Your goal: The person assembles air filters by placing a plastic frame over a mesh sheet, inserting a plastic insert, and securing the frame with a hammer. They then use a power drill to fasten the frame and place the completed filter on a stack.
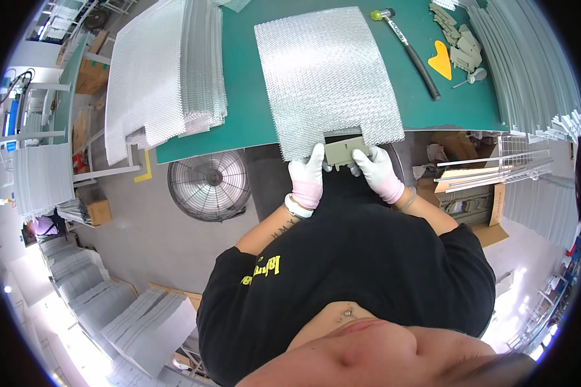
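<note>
A silvery metal mesh sheet (326, 68) lies in front of me, its notched near edge reaching just past the table's edge. At that notch sits a flat grey-green plastic piece (343, 153) with small cut-outs. My right hand (382, 175), in a white and pink glove, grips the piece's right end, thumb on top. On the other side my left hand (307, 177), gloved alike, closes at the piece's left end, with its thumb beside the mesh corner. Grey fingertips show below the piece. Whether the piece is seated in the mesh, I cannot tell.
The green table (245, 77) carries a mesh stack (152, 71) at left. To the right lie a hammer (410, 55), a yellow scraper (440, 61), a screwdriver (474, 77), plastic pieces (465, 50) and stacked panels (529, 64). A fan (208, 187) and an open carton (490, 222) stand below.
</note>
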{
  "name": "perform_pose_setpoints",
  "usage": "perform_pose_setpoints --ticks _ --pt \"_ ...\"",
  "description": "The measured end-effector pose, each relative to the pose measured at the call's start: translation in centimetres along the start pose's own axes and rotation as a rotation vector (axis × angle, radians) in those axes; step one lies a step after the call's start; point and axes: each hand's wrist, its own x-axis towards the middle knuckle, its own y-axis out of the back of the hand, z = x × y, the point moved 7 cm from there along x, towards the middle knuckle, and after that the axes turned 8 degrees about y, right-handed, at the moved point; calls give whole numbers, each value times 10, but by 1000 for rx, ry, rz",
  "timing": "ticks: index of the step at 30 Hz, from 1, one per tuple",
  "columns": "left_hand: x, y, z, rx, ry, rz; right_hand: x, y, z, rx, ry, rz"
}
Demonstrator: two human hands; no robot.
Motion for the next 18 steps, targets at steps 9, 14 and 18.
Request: perform_pose_setpoints --ticks 9,14,18 --pt "-4 -20 -19 -85 245 -288 0 -7 -13 -10 96 98" --pt "0 -13 -27 131 355 -303 -3 20 -9 38 83 440" --pt "-4 -21 -20 -5 308 -365 -1 16 -30 -47 55 292"
